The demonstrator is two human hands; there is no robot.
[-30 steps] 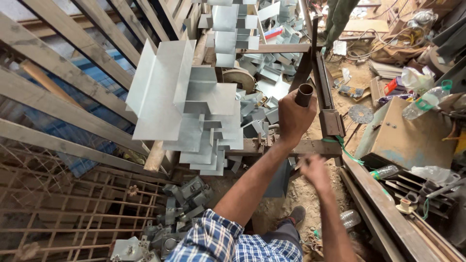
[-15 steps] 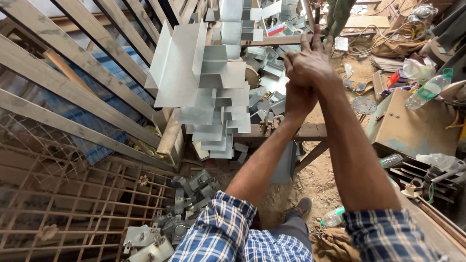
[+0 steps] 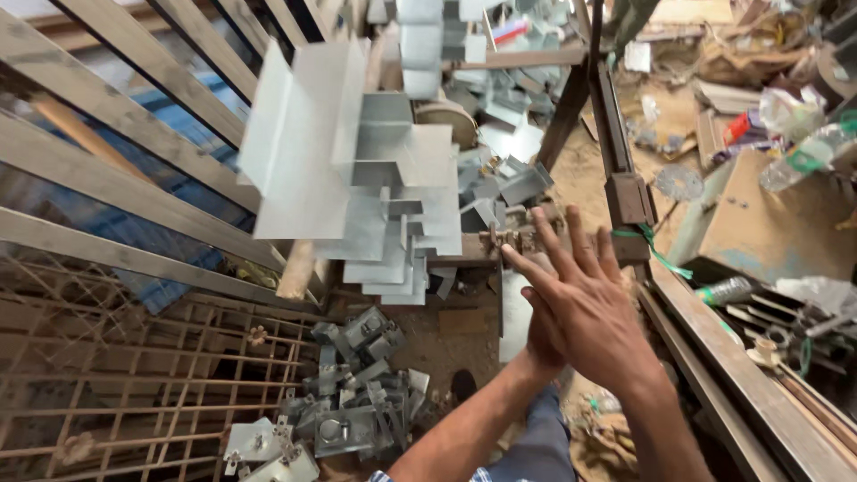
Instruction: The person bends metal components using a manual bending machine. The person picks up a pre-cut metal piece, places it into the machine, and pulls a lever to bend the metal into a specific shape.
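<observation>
My right hand is open in the middle of the view, fingers spread and pointing up and left. My left hand lies directly under it, mostly covered, so its fingers cannot be made out. Both hands hover just below a small rusty fitting on a wooden crossbar. Left of the hands, a stack of bent grey sheet-metal angle pieces rests on that crossbar. A dark upright steel bar with a block on it stands right behind my fingertips.
More bent metal pieces lie heaped on the floor and further back. A rusty wire grating and slanted wooden slats fill the left. Steel rails, a plastic bottle and clutter line the right.
My hands came down from the lever handle high at the bar, which my left hand gripped a second ago. They now sit lower, right hand opened flat over the left.
</observation>
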